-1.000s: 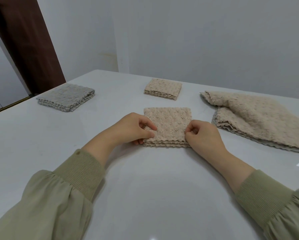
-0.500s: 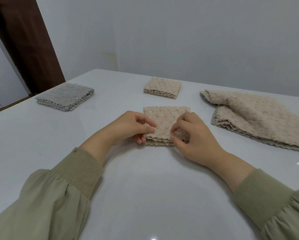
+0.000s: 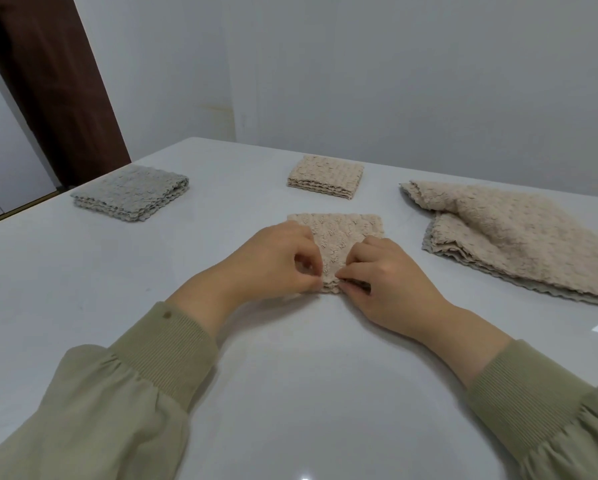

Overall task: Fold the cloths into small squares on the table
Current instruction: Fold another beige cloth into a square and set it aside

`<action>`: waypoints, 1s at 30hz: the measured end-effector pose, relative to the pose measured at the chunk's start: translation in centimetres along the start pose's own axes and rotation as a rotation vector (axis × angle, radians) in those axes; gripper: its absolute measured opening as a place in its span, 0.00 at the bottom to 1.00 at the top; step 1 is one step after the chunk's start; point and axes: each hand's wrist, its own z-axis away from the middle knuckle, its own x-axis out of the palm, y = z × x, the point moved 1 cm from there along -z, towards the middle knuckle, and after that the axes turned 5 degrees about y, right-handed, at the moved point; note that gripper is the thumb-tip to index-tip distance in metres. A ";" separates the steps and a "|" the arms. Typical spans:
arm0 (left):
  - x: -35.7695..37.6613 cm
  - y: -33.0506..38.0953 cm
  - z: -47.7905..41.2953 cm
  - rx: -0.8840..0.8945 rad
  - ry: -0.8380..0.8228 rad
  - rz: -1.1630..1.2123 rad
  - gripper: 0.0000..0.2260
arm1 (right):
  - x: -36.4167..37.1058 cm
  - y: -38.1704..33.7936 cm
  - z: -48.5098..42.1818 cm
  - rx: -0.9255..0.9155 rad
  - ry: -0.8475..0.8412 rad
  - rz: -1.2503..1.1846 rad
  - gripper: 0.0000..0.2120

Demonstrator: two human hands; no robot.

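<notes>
A beige textured cloth point(image 3: 342, 233), folded into a small square, lies on the white table point(image 3: 290, 375) in front of me. My left hand point(image 3: 273, 261) pinches its near edge from the left. My right hand point(image 3: 384, 275) pinches the same edge from the right, the fingertips of both hands almost meeting at the middle. The near corners of the cloth are hidden under my hands. Further back lies a second beige folded square point(image 3: 326, 175). A grey folded cloth point(image 3: 131, 191) rests at the far left.
A pile of unfolded beige cloths point(image 3: 519, 237) is spread at the right. The table's far edge meets a pale wall. A dark brown door frame point(image 3: 51, 84) stands beyond the left corner. My olive sleeves fill the lower corners.
Both hands have slid inward along the near edge of the folded cloth; the right hand moved left from the right corner to the middle, and the left hand closed in beside it.
</notes>
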 end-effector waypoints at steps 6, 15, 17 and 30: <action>0.4 -0.7 -0.1 -0.023 -0.062 -0.040 0.06 | -0.4 0.6 0.2 -0.010 -0.067 0.038 0.05; 0.0 -1.2 -0.2 -0.238 -0.121 0.271 0.07 | -0.5 0.6 -0.6 0.179 0.130 -0.028 0.14; 0.1 -1.3 -0.3 -0.265 -0.110 0.296 0.07 | -0.4 0.5 -2.0 0.270 0.295 0.055 0.15; 1.1 -5.1 -3.2 -0.664 0.510 0.716 0.09 | 4.3 1.0 -4.8 0.537 -0.411 0.135 0.27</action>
